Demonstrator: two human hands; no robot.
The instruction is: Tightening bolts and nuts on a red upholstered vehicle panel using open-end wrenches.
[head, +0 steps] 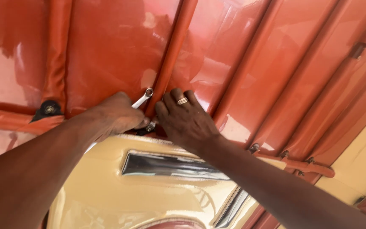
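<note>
Up against the red vinyl roof (106, 46), the left hand (115, 114) is clenched around a silver wrench (144, 98), whose long axis slants up and right to its ring end beside a padded roof bar (172, 51). Just right of it, the right hand (187, 123), wearing a ring (182, 101), presses open-fingered against that bar, grasping nothing; a small bolt (150, 127) sits between the hands, with little room above the cream body panel (106, 186).

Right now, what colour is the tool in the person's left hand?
The wrench in the left hand is shiny silver metal, seen against the red-orange cover in the head view.
</note>
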